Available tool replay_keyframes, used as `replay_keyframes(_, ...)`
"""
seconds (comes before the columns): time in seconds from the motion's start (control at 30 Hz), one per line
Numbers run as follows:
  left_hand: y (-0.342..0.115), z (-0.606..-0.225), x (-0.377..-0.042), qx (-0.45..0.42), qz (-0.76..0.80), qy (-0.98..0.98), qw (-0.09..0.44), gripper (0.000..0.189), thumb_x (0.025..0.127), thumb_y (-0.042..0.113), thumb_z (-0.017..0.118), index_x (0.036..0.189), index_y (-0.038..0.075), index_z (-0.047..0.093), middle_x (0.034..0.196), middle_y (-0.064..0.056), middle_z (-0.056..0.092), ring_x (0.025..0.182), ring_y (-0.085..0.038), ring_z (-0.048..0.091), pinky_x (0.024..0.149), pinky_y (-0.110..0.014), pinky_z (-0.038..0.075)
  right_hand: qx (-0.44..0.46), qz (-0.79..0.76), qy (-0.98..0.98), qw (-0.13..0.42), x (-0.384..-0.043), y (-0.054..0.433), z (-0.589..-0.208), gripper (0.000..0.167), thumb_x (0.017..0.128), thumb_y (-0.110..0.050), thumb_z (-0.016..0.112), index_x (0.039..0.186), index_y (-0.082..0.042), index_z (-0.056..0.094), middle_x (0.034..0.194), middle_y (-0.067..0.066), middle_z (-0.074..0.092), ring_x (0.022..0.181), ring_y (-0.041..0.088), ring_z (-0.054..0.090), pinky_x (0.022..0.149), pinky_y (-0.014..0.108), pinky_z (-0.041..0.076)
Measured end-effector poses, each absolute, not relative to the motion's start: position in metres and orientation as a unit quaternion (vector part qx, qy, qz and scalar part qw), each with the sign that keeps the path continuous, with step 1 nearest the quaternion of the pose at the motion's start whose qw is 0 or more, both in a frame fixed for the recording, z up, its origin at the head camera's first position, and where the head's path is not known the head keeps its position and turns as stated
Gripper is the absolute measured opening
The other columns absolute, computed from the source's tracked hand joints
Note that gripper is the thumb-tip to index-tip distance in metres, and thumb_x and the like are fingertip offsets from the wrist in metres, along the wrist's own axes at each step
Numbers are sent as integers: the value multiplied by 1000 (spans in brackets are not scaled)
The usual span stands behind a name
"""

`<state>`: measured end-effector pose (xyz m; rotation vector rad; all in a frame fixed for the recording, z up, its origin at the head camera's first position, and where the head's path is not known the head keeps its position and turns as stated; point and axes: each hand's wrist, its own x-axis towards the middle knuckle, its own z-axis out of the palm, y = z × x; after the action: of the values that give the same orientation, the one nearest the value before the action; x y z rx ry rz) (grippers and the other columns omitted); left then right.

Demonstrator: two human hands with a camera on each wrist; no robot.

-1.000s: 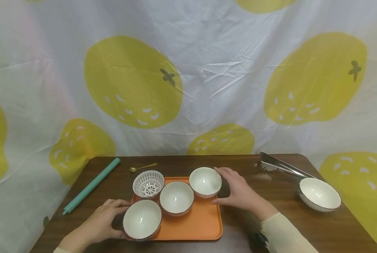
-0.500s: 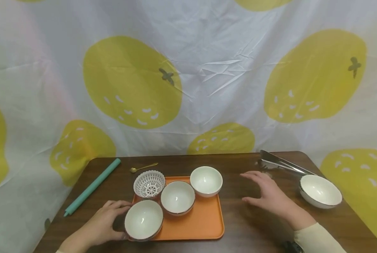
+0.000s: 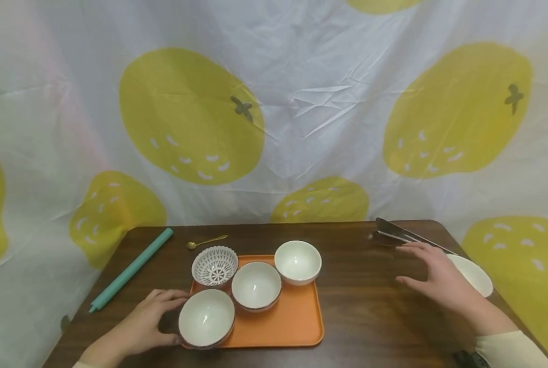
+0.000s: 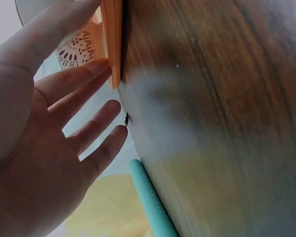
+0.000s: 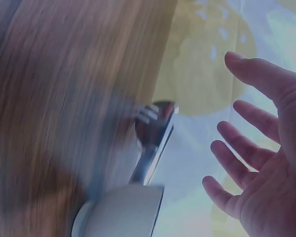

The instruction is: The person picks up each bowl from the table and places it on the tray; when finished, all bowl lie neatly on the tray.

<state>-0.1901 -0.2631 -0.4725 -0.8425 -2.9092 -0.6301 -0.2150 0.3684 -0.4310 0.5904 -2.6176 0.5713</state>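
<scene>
In the head view an orange tray (image 3: 283, 319) bears a patterned openwork bowl (image 3: 215, 266) at back left and three plain white bowls: front left (image 3: 206, 318), middle (image 3: 256, 286) and back right (image 3: 298, 262). My left hand (image 3: 152, 322) rests along the tray's left side next to the front left bowl. In the left wrist view its fingers are extended, some fingertips against the tray's edge (image 4: 113, 39). Over the table's right side hovers my right hand (image 3: 444, 278), fingers spread and holding nothing. It partly hides a separate white bowl (image 3: 474, 276); the right wrist view shows a white bowl (image 5: 126, 212) below the fingers.
Metal tongs (image 3: 407, 235) lie at the back right of the brown wooden table (image 3: 357, 327). A teal rolling pin (image 3: 131, 271) lies at the left, and a small gold spoon (image 3: 205, 242) sits behind the tray. A lemon-print cloth (image 3: 301, 128) hangs behind the table.
My right hand has left the back right bowl's side and moved right, toward the separate bowl and tongs. My left hand and the bowls on the tray stay in place.
</scene>
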Motion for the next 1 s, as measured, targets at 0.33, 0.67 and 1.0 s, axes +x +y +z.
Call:
replay_keyframes(0.33,-266,-472,-195,-286,-203,-936,34,73,64,45,95,124,10,74,134,-1,67,119,-27,55,95,-60,51,177,185,-940,225,-209,417,-432,66,69,-22,95,125,-4,67,126,22,65,113,47,58,89,45,42)
replay_keyframes(0.67,-273,-476,-196,-289,-212,-933,43,67,65,45,95,122,15,76,131,5,67,117,-22,56,94,-51,53,129,199,-952,193,-206,458,-430,79,67,-28,96,130,4,62,126,33,61,113,52,53,88,48,38)
replay_keyframes(1.0,-275,-483,-196,-305,-212,-925,76,61,64,41,95,117,16,79,126,9,69,112,-14,57,91,-44,54,98,187,-964,161,-201,486,-448,95,59,-33,99,129,15,56,121,41,57,103,52,56,71,32,41)
